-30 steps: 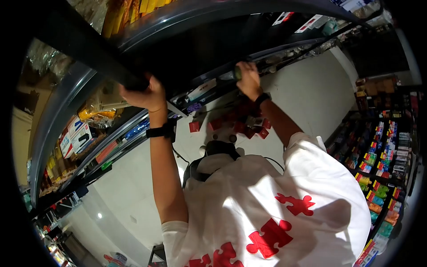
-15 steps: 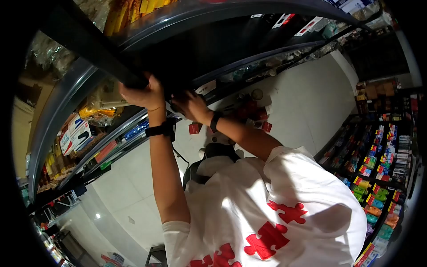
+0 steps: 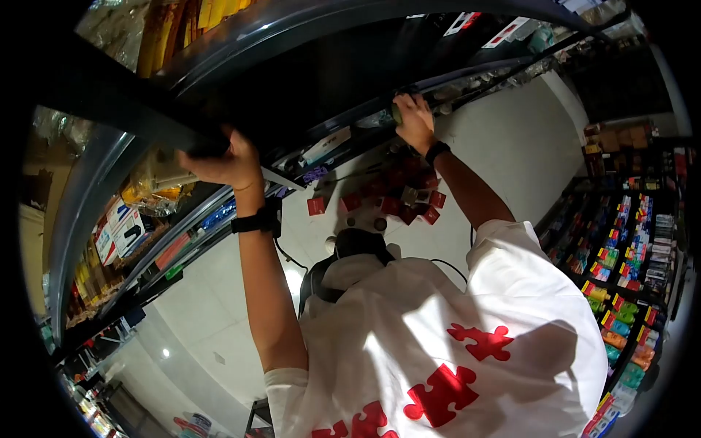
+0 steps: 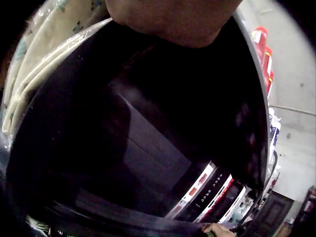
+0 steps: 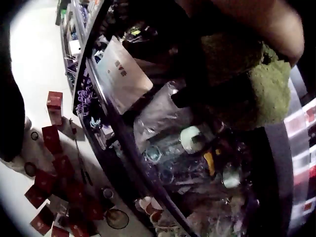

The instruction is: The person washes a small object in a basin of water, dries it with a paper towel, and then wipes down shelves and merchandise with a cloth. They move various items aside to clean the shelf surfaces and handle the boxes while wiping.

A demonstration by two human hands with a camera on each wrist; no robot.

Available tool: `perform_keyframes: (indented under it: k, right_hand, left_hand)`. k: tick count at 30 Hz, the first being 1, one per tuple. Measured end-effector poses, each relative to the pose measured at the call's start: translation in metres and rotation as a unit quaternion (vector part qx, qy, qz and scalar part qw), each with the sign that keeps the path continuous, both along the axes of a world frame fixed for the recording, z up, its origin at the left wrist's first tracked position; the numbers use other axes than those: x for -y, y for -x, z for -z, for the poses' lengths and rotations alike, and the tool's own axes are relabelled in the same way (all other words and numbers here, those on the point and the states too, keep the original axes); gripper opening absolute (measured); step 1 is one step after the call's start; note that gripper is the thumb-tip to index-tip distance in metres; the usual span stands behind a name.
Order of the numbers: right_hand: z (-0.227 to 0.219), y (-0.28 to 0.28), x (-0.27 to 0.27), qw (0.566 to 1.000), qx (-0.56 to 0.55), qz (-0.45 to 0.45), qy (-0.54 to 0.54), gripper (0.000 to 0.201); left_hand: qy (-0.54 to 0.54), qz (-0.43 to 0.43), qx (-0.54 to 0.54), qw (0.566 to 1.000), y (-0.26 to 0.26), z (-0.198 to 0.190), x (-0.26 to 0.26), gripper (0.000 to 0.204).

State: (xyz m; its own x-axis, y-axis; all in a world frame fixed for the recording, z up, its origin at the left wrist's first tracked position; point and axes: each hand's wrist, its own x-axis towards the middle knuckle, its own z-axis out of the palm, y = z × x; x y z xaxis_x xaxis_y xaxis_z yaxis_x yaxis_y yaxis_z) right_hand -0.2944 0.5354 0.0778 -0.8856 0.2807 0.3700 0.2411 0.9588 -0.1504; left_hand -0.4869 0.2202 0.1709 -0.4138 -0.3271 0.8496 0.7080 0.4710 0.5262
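Observation:
In the head view my left hand (image 3: 226,162) grips the lower end of a broad black bar (image 3: 139,109) that slants in from the upper left. Its thumb points up beside the bar, and the far side of the grip is hidden in shadow. My right hand (image 3: 416,120) is at the front of the dark shelf (image 3: 314,80), farther right. It holds a green sponge (image 5: 270,91), whose rough, porous side shows in the right wrist view. From the left wrist, the shelf's glossy black surface (image 4: 153,153) fills most of the view.
Several red boxes (image 3: 391,208) lie on the pale floor below. A lower shelf carries a white box (image 5: 123,76) and clear plastic items (image 5: 168,163). Boxed goods (image 3: 124,226) fill the shelf at left. Another stocked rack (image 3: 621,292) stands at right.
My right hand swept left, close to my left hand, then came back right along the shelf front with the sponge. My left hand stays on the bar, shifted slightly left in view.

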Motion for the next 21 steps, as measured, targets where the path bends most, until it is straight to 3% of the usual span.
perform_keyframes:
  k: [2, 4, 8, 10, 13, 14, 16, 18, 20, 21]
  right_hand:
    - [0.004, 0.004, 0.017, 0.999, 0.014, 0.0, 0.033, 0.058]
    - [0.025, 0.006, 0.021, 0.997, -0.048, -0.053, 0.004, 0.055]
    - [0.015, 0.002, 0.0, 0.993, -0.07, -0.078, 0.048, 0.05]
    - [0.016, -0.009, -0.035, 0.993, -0.073, -0.049, 0.08, 0.051]
    - [0.022, -0.014, -0.058, 0.995, -0.075, 0.004, 0.061, 0.055]
    - [0.02, -0.018, -0.079, 0.993, -0.047, 0.09, 0.065, 0.055]
    - [0.013, -0.025, -0.114, 0.988, 0.015, 0.108, 0.11, 0.06]
    - [0.009, -0.027, -0.122, 0.99, 0.001, 0.107, 0.097, 0.062]
    - [0.012, -0.034, -0.139, 0.99, -0.013, 0.11, 0.086, 0.064]
    - [0.017, -0.035, -0.151, 0.991, -0.013, 0.11, 0.08, 0.064]
  left_hand:
    - [0.012, -0.01, 0.012, 1.0, -0.003, -0.002, 0.004, 0.061]
    - [0.024, -0.023, 0.023, 0.999, -0.004, -0.003, 0.001, 0.06]
    - [0.023, 0.007, 0.006, 1.0, -0.005, -0.003, 0.005, 0.06]
    - [0.004, 0.041, -0.002, 0.999, -0.006, -0.001, 0.003, 0.06]
    - [0.041, -0.001, 0.045, 0.998, -0.003, 0.007, 0.007, 0.072]
    - [0.038, 0.003, 0.041, 0.998, 0.0, 0.008, 0.005, 0.072]
    - [0.047, 0.011, 0.01, 0.999, -0.001, 0.012, 0.009, 0.077]
    - [0.05, -0.004, 0.063, 0.997, 0.003, 0.019, 0.013, 0.084]
    - [0.088, -0.015, -0.04, 0.995, 0.007, 0.023, 0.015, 0.087]
    - [0.077, 0.004, -0.038, 0.996, 0.006, 0.023, 0.015, 0.087]
